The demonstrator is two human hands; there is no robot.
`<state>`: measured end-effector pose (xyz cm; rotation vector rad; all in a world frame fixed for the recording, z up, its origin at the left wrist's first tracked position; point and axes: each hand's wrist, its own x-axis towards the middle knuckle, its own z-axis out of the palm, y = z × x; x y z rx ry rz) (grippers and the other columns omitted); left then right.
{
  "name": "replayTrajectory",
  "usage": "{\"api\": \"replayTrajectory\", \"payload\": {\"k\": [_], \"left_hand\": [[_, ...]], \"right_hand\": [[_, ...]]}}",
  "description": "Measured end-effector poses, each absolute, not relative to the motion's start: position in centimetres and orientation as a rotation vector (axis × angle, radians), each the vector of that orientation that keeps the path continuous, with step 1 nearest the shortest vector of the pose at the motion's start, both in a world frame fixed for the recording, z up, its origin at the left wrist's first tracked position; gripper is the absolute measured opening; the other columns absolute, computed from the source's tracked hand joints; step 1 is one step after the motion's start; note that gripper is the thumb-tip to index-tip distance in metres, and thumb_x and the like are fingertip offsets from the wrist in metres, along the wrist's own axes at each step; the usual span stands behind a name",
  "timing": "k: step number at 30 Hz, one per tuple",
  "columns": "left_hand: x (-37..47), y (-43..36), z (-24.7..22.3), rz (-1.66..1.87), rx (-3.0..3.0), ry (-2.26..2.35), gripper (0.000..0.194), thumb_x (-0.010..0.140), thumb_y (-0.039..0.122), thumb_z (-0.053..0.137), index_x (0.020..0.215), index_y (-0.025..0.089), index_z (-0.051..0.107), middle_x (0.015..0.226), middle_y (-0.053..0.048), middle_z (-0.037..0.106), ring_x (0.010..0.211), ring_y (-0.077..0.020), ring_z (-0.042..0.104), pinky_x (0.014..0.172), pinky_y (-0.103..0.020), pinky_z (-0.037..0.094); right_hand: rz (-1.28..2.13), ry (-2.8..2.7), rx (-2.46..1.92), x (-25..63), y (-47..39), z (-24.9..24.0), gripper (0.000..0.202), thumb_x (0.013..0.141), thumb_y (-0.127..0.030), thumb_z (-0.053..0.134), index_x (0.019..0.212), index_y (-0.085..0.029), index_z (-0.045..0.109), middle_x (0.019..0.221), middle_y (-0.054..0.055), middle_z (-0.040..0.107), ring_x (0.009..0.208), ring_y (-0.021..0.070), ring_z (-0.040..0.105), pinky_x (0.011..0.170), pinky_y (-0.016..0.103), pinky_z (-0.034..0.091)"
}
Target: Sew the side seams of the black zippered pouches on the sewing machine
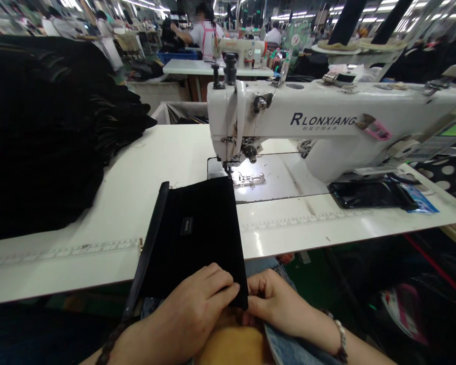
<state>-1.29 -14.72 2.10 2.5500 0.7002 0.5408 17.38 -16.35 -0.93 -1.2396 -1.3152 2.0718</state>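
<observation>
A black fabric piece (pixel 201 228) with a small dark label (pixel 187 226) and a shiny strip (pixel 152 238) along its left edge lies over the table's front edge. Its far right corner reaches the needle area of the white sewing machine (pixel 327 116). My left hand (pixel 203 299) rests on the near part of the fabric, its fingers closed on the lower right corner. At the same corner, from the right, my right hand (pixel 268 299) pinches the fabric's edge between thumb and fingers. The fingertips of both hands are partly hidden.
A tall stack of black pieces (pixel 45 137) fills the table's left side. A dark phone (pixel 372 194) and a blue packet (pixel 420 197) lie at the right. A printed ruler (pixel 289 220) runs along the table (pixel 266 243). Farther back, a person (pixel 205 35) stands behind another sewing machine (pixel 241 50).
</observation>
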Motion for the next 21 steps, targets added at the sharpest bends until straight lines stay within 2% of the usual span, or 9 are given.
{"api": "replayTrajectory", "payload": {"k": [4,10,16,21], "left_hand": [[-1.3,-14.9,2.0,0.619,2.511,0.696,0.027,0.085,0.004,0.036,0.102,0.01,0.055,0.083,-0.009,0.058,0.073,-0.0173,0.05,0.063,-0.03,0.05],[-0.9,-14.8,1.9,0.533,2.539,0.692,0.029,0.081,0.001,0.037,0.099,0.01,0.057,0.081,-0.008,0.057,0.072,-0.0177,0.05,0.067,-0.032,0.051],[-1.1,-14.9,1.4,0.533,2.535,0.685,0.029,0.08,0.0,0.036,0.098,0.008,0.057,0.08,-0.009,0.057,0.071,-0.0181,0.05,0.062,-0.032,0.05],[-1.2,-14.9,1.2,0.521,2.567,0.65,0.026,0.082,0.001,0.037,0.099,0.006,0.056,0.08,-0.009,0.057,0.071,-0.0182,0.049,0.063,-0.032,0.05]], "right_hand": [[2.078,-1.331,-1.197,17.6,-16.4,-0.9,0.034,0.071,-0.043,0.063,0.058,-0.013,0.056,0.053,-0.001,0.055,0.047,0.0077,0.048,0.049,0.019,0.037],[2.08,-1.35,-1.188,17.6,-16.3,-0.8,0.034,0.071,-0.042,0.063,0.057,-0.013,0.054,0.053,-0.001,0.055,0.046,0.0072,0.046,0.047,0.019,0.036],[2.092,-1.384,-1.198,18.1,-16.3,-0.8,0.021,0.071,-0.03,0.059,0.059,-0.013,0.055,0.057,0.0,0.057,0.048,0.0073,0.045,0.047,0.018,0.033],[2.183,-1.339,-1.137,18.5,-16.0,-0.5,0.01,0.067,-0.019,0.05,0.061,-0.014,0.055,0.06,0.0,0.059,0.053,0.0094,0.051,0.054,0.021,0.038]]}}
